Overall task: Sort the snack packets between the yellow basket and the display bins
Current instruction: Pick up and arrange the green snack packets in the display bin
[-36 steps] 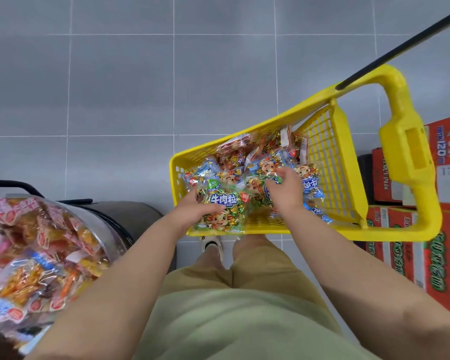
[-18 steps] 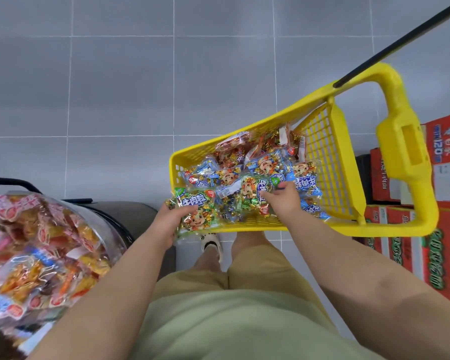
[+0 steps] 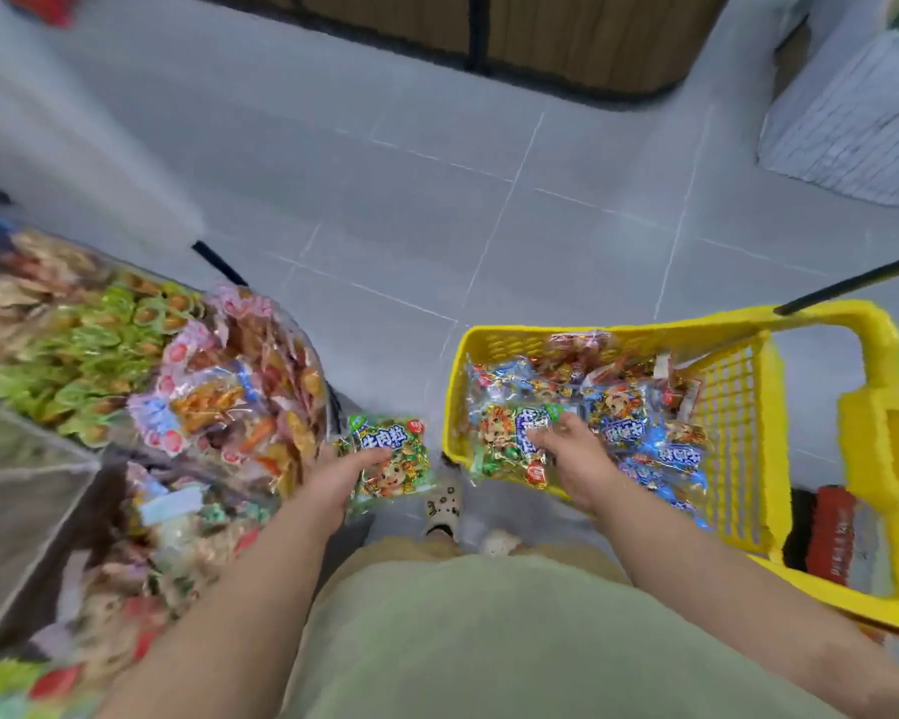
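Your left hand holds a green packet out in the open, between the bins on your left and the basket on your right; the thumb lies across the packet's face and the other fingers are tucked underneath, so it is clamped between them. The packet hangs above the floor, just past the rim of the nearest bin and clear of the basket's near-left corner. Your right hand is inside the basket at its near-left side, fingers curled down onto a second green packet that lies on top of the pile; whether they have actually closed around it, you cannot tell from this blurred view. More packets, mostly blue ones with some red and orange toward the far wall, fill the rest of the basket. The bins hold heaps of green, pink and orange wrapped snacks. Below the held packet a shoe shows on the grey tiles.
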The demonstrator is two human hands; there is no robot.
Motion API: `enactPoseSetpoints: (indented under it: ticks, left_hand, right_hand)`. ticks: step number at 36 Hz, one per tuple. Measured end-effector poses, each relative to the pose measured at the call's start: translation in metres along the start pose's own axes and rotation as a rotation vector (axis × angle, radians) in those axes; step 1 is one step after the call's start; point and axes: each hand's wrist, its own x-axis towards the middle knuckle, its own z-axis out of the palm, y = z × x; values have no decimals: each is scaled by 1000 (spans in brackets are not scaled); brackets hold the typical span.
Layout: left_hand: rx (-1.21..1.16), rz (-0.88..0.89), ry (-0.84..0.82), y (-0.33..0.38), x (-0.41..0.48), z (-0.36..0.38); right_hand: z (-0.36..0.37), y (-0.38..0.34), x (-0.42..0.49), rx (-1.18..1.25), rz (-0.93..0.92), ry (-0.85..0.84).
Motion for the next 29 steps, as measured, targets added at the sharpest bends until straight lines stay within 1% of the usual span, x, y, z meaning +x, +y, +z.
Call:
enactPoseSetpoints:
  ticks: [4,6,8,11,15,19,24,29]
  left_hand:
    - [-286,3,188,-47,-38,-24]
    - [-394,-32,267,-73,-56,-33]
    - [-464,-58,310,-98,-75,-39]
    - [-558,-71,378,-136,-102,-54]
    - [-690,-69,457,-183,-140,-79]
    - [-886,-47,548,-230,-171,-103]
    - [-1066,-39,641,-288,-200,-136]
    - [-1163,-3,709,-343,-220,-185]
  right_hand:
    - [34,-8,-1,-188,-26,-152]
    - [52,-8,-6,-229,-31,-227]
    - [69,-2,-14,-213,-2,-314]
    - [93,13,-33,-174,110,-456]
    - [126,42,-62,-307,191,-610]
    - [169,65,-93,-526,194,-729]
    - [229,87,-131,-736,177,-805]
    - [294,117,-171,-737,222,-801]
